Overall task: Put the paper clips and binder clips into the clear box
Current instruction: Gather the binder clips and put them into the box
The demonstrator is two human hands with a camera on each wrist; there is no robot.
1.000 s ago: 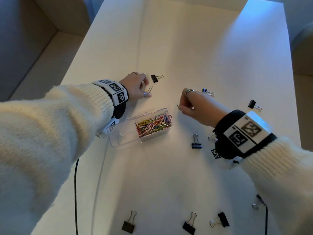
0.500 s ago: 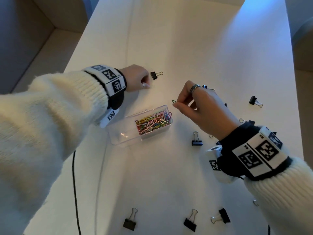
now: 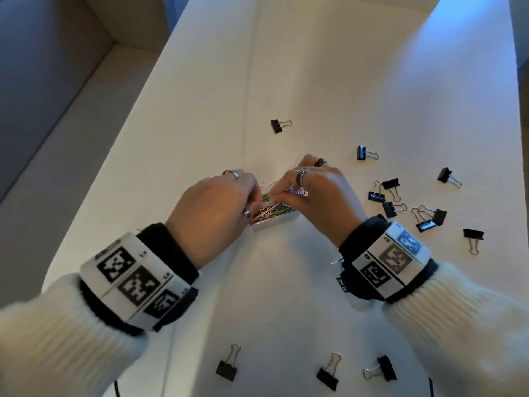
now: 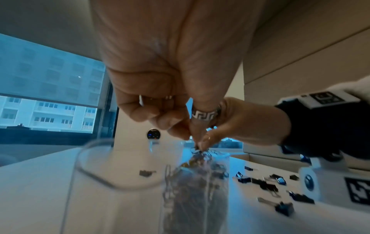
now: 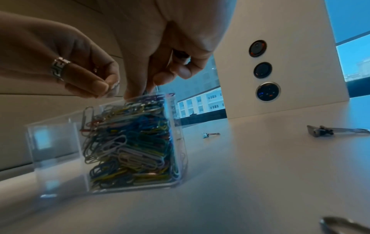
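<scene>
The clear box (image 3: 274,224) sits mid-table, one compartment packed with coloured paper clips (image 5: 130,142), the other (image 5: 54,142) bare. Both hands meet right over the filled compartment. My left hand (image 3: 259,196) has curled fingers that pinch a small silvery paper clip (image 5: 115,87) just above the rim. My right hand (image 5: 140,91) pinches a thin paper clip and its fingertips touch the top of the pile. Black binder clips lie loose on the table: one behind the hands (image 3: 279,126), a cluster to the right (image 3: 400,202) and three along the front (image 3: 327,373).
The white table (image 3: 286,296) runs away from me, its left edge (image 3: 137,116) bordering a lower beige ledge. A black cable (image 3: 116,388) hangs at the front left. A white post with round buttons (image 5: 267,91) stands at the far end.
Both hands have come together over the box; the left left the far binder clip, the right carried its paper clip in from the right. The head view has shifted.
</scene>
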